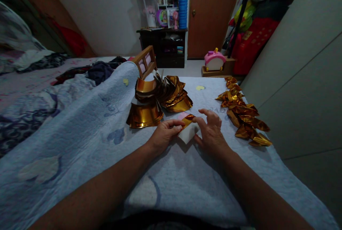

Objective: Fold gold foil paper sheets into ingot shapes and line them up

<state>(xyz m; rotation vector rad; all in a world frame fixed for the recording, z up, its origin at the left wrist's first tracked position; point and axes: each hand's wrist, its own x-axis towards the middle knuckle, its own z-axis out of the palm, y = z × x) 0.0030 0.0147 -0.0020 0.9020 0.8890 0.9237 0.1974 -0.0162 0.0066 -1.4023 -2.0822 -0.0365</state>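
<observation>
A partly folded sheet of gold foil paper (188,132), with its pale side showing, is between my two hands above the blue cloth. My left hand (166,134) pinches its left edge between thumb and fingers. On the other side, my right hand (211,130) is at the sheet's right edge, thumb and index finger touching the gold fold and the other fingers curved. Beyond my hands lie fanned stacks of gold sheets (146,113). Folded gold pieces (244,116) form a long row at the right.
The blue cloth (171,176) covers the surface and rises in a ridge at the left. A small wooden frame (145,60) stands behind the stacks. Farther back are a dark cabinet (162,46), a door (211,12) and a pink toy (214,60). A pale panel (307,66) borders the right.
</observation>
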